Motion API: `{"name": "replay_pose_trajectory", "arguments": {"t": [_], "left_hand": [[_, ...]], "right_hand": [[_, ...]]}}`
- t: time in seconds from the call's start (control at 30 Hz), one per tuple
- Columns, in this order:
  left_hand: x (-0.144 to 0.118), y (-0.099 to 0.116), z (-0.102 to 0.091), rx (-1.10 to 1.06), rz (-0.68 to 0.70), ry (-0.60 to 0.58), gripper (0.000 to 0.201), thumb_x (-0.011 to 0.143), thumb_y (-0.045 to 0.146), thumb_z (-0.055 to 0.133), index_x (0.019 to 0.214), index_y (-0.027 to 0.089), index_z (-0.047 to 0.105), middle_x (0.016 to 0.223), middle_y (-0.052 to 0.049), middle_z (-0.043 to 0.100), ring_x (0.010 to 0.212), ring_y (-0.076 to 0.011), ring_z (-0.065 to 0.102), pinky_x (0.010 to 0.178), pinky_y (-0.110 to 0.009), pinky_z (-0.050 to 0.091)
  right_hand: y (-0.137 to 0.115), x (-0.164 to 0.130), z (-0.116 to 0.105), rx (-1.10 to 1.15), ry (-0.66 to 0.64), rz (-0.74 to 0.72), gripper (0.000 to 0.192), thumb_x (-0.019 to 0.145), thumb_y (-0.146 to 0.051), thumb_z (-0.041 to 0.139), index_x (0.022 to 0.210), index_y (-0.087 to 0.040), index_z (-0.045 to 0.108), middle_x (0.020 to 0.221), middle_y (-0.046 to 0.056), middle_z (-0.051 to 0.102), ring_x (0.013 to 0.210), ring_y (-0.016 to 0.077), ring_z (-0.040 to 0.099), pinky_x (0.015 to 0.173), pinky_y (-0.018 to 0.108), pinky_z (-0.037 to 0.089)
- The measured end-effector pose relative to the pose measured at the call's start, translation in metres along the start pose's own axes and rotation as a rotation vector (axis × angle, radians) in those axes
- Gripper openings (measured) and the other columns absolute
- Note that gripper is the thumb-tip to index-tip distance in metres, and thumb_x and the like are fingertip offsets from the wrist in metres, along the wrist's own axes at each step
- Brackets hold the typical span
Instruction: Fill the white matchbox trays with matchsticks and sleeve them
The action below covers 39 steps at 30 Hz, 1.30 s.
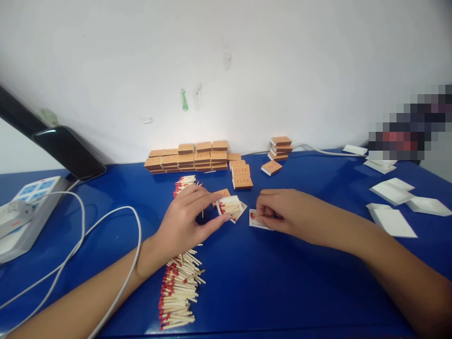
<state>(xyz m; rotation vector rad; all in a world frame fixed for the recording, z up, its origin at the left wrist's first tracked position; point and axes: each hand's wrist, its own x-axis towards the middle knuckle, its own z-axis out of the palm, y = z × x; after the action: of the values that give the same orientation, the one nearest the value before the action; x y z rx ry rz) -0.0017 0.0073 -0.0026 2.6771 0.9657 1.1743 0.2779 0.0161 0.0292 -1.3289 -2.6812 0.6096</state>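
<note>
nearest lies a heap of red-tipped matches [179,288] on the blue table [282,292]. just beyond the heap, the left hand [187,219] pinches a white matchbox tray [229,206] filled with matches, thumb and fingers closed on its edges. right of that tray, the right hand [282,212] presses pinched fingers onto a second tray [257,220]. beyond the trays stand stacked orange matchboxes [190,157] against the wall; empty white trays [391,193] lie far right.
</note>
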Motion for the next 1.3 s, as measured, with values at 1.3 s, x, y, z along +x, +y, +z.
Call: {"name": "replay_pose_trajectory", "arguments": {"t": [1.3], "left_hand": [[0.000,-0.001,0.002,-0.034,0.031,0.018,0.039,0.091,0.031,0.080,0.126,0.017,0.069,0.099,-0.007,0.075,0.088,-0.0197,0.067,0.083,-0.037,0.056]], "right_hand": [[0.004,0.004,-0.007,-0.007,0.041,-0.015,0.015,0.095,-0.029,0.062,0.081,-0.022,0.059,0.079,-0.001,0.063,0.066,0.0148,0.055,0.060,0.028,0.037]]}}
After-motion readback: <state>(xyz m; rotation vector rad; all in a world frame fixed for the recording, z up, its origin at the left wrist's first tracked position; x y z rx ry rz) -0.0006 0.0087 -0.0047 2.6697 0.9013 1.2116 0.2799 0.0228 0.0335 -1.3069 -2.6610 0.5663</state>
